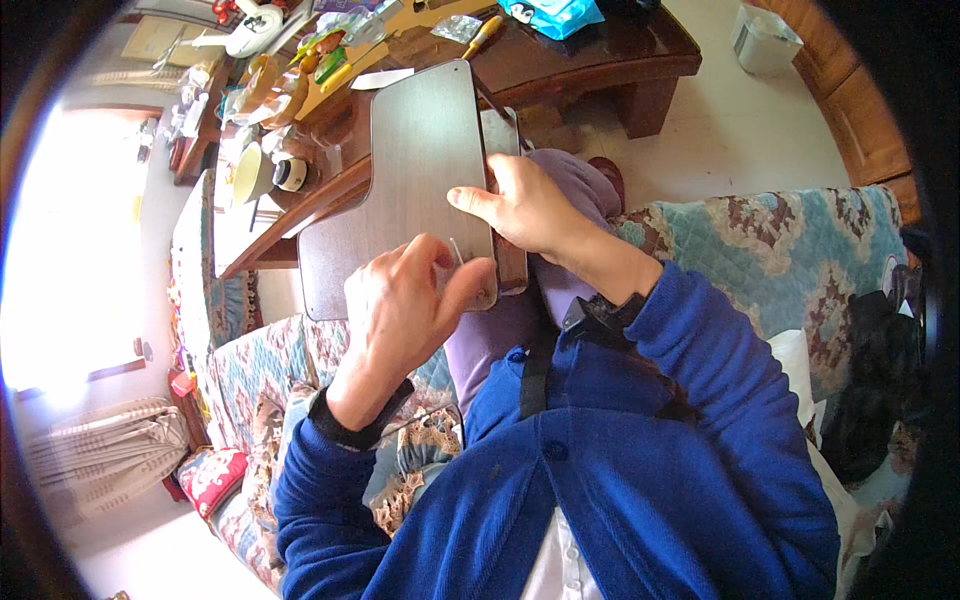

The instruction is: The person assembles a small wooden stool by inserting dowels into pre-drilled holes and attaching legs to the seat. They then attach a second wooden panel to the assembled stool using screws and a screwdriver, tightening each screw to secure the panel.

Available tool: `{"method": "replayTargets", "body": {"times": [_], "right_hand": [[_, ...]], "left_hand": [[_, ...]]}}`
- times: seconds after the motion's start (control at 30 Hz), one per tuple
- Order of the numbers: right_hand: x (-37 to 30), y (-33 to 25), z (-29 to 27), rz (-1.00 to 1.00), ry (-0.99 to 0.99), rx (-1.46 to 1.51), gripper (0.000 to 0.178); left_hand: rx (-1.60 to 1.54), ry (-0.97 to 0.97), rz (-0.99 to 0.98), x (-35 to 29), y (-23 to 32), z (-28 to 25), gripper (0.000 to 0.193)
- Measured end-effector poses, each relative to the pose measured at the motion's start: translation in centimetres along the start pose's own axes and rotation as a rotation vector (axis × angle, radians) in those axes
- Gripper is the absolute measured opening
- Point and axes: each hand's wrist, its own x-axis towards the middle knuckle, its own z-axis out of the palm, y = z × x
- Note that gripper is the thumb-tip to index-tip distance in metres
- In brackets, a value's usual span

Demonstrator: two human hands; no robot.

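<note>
A grey wood-grain board [425, 150] with rounded corners and a curved cut-out, like the top of a small lap table, lies tilted over my lap. My right hand [530, 205] grips its right edge, thumb on top and fingers hidden behind the edge. Over the board's near part, my left hand [400, 290] has its fingers curled and its thumb toward the index finger. A thin pale sliver [457, 250] shows between them, too small to name. Along the board's right side, a second panel or folded leg [512, 270] shows partly beneath it.
Ahead stands a dark wooden table [600, 50] with a yellow-handled screwdriver [484, 38], a blue package [552, 15], a plastic bag [457, 28] and a yellow bowl [252, 175]. A floral-covered sofa [740, 250] extends to the right. A white bin [765, 42] stands far right.
</note>
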Motion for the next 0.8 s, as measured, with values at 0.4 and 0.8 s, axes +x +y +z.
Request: {"method": "replayTargets", "body": {"times": [0.4,0.8], "right_hand": [[1.0,-1.3,-0.4,0.233,-0.159,0.117,0.038],[1.5,-1.7,-2.5,0.15,-0.188,0.244,0.035]], "left_hand": [[0.279,-0.178,0.704,3.0,2.1,-0.8,0.01],[0.061,0.027,0.797,-3.5,-0.2,-5.1,0.026]]}}
